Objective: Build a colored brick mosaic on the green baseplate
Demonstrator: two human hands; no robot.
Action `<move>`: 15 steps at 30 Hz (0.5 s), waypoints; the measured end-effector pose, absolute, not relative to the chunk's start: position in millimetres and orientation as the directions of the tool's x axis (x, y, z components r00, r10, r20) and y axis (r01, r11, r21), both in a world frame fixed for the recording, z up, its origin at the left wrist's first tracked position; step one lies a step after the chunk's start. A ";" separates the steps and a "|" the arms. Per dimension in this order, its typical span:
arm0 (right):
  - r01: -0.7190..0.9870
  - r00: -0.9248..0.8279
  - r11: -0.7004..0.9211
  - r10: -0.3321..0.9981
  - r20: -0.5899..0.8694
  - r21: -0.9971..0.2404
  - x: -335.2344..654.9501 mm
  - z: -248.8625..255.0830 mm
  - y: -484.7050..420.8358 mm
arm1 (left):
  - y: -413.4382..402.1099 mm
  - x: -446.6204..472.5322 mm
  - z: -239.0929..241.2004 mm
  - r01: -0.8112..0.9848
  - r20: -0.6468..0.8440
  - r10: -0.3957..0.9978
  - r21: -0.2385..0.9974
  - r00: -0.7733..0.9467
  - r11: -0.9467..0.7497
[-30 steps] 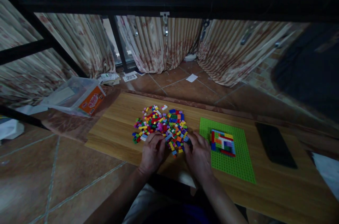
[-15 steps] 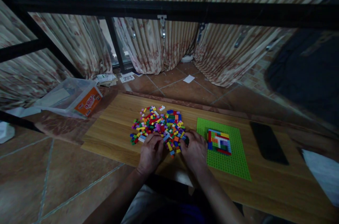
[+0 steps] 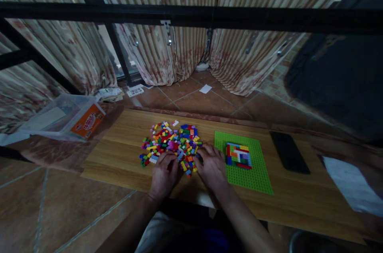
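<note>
A loose pile of small toy building bricks (image 3: 172, 141) in many colours lies on the wooden table (image 3: 110, 145). My left hand (image 3: 164, 173) is at the pile's near edge, its thumb and fingers curled together; whatever is between them is too small to make out. At the pile's right edge is my right hand (image 3: 212, 165), fingers bent and tips drawn together among the bricks, hiding what they pinch. Just right of that hand, a low multicoloured brick build (image 3: 238, 156) sits on a green studded baseplate (image 3: 260, 177).
A dark phone-like slab (image 3: 289, 152) lies right of the baseplate, with a white sheet (image 3: 353, 185) at the table's right end. On the left stands a clear plastic box (image 3: 60, 117) with an orange label. Curtains (image 3: 185, 53) and a black rail (image 3: 191, 15) are behind the table.
The view has shifted, so the whole scene sits a little further left. Both hands stay at the pile's near edge with much the same curled fingers.
</note>
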State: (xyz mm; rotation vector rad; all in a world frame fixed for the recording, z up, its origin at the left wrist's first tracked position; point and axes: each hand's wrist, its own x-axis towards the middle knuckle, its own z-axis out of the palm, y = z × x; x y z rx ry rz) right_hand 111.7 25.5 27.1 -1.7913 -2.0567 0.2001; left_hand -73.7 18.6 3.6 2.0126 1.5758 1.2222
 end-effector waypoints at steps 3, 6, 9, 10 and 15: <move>0.901 -0.069 0.162 0.969 0.235 -0.402 112.8 22.7 24.8 | 18.9 -73.4 3.8 0.636 0.428 0.903 0.689 0.031 -0.348; 0.875 -0.056 0.168 0.967 0.250 -0.454 115.6 17.9 24.3 | 18.8 -73.1 3.1 0.628 0.423 0.906 0.698 0.026 -0.344; 0.855 -0.070 0.194 0.962 0.264 -0.480 119.3 14.0 23.6 | 18.3 -72.6 2.3 0.631 0.422 0.906 0.697 0.023 -0.341; 0.853 -0.079 0.204 0.961 0.266 -0.481 120.4 13.1 23.5 | 18.1 -72.4 2.3 0.631 0.424 0.905 0.697 0.021 -0.341; 0.858 -0.088 0.196 0.967 0.240 -0.476 121.8 12.3 23.7 | 17.4 -71.7 4.2 0.624 0.428 0.903 0.701 0.017 -0.345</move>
